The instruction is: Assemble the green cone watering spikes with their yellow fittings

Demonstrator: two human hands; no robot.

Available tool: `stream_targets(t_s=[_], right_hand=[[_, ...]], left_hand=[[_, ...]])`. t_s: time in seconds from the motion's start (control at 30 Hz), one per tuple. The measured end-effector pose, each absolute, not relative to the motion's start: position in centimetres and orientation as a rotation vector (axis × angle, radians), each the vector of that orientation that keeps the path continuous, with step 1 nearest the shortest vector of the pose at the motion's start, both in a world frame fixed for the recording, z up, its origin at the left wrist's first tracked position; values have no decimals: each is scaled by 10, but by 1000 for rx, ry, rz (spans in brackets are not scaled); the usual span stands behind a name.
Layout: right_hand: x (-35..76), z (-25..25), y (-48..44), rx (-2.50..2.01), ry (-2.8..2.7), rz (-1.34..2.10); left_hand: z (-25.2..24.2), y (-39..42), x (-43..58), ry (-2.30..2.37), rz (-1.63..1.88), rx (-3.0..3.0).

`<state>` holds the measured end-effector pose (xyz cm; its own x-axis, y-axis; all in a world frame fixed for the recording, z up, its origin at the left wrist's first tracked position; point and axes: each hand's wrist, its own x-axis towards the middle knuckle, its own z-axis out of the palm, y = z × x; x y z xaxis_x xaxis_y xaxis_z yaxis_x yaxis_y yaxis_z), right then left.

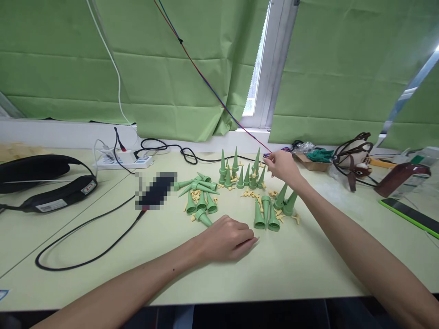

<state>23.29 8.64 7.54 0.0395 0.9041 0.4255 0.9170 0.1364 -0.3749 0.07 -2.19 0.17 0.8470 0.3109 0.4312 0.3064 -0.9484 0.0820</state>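
Note:
My left hand point(229, 240) rests closed on the table in front of the green cones; what its curled fingers hold, if anything, is hidden. Farther back, my right hand point(279, 165) reaches beside the rear group of upright green cones point(241, 177), its fingertips near the tallest right-hand ones. Whether something is between those fingers is too small to tell. Several cones point(201, 201) lie or stand in a pile at the left. Others point(259, 217) lean together at the front right, and two more stand by my right forearm. Small yellow pieces point(252, 194) are scattered among the cones.
A phone-like pixelated object point(156, 191) with a black cable lies left of the cones, near a power strip point(125, 161) and a black headset-like band point(51, 183). At the right are a cardboard box point(312, 163), a dark red bottle point(401, 180) and a green-edged phone point(411, 214).

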Motion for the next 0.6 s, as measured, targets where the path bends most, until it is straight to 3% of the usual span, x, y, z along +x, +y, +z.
stream_targets(t_s=[0.1,0.2,0.37,0.6], right_hand=[[225,83,73,-1659,-1717,-313],[211,88,60,-1481,-1772,-389],[187,82,57,-1322,-2053,-272],[170,74,80,-1469,-2294,-246]], left_hand=[[2,-22,1,504,687,3012],[2,-22,1,504,682,3014],[2,-22,1,513,688,3014],[2,-23,1,517,695,3020]])
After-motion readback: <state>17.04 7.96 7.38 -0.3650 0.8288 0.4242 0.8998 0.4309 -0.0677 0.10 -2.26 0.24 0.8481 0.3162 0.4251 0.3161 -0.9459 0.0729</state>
